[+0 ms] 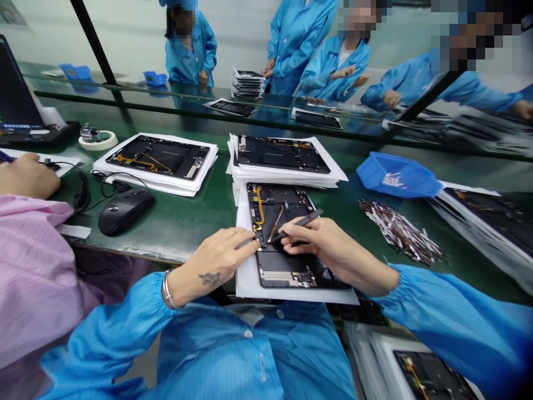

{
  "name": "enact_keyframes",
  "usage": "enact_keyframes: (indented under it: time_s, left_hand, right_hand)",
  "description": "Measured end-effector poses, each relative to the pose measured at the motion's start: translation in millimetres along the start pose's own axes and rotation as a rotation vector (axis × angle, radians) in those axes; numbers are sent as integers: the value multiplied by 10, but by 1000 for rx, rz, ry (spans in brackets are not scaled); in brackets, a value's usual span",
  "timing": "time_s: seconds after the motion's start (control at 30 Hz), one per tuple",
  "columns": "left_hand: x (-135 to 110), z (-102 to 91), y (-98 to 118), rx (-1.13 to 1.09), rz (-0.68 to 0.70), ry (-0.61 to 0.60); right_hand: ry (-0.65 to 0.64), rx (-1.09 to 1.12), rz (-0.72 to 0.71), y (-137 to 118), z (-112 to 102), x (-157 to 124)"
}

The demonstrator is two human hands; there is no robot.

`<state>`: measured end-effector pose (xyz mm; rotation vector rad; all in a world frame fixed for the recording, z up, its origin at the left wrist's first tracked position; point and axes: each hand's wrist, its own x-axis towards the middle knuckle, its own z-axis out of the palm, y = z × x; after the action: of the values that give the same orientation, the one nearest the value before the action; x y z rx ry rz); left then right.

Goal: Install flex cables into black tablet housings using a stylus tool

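A black tablet shell with orange flex cables and small circuit parts lies on white sheets in front of me. With the fingers of my left hand drawn together, I grip the shell's left edge; the exact contact under the fingertips is hidden. My right hand is closed in a pen-like hold around black tweezers. Their tip points down at the inside of the shell, close to my left fingertips and the lower end of a thin brown flex cable.
Behind the shell, another open shell lies on stacked paper; one more sits left. A mouse and tape roll are leftward. Rightward are a blue bin and piled thin strips. A pink-sleeved neighbour sits left.
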<state>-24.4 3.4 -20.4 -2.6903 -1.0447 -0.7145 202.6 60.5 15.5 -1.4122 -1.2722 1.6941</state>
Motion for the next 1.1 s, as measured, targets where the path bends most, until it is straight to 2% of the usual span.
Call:
enact_keyframes:
  time_s: [0.27, 0.47, 0.6, 1.1]
  left_hand:
    - [15, -15, 9, 3, 10, -45]
    - [-40, 21, 7, -62, -50, 1]
    - [-53, 30, 7, -71, -41, 24]
    - [-47, 38, 5, -58, -47, 23]
  right_hand:
    - [6, 25, 22, -1, 1, -5]
    - [-11, 26, 26, 1, 8, -1]
    - [-1, 31, 41, 0, 6, 12]
    - [-4, 36, 24, 36, -5, 23]
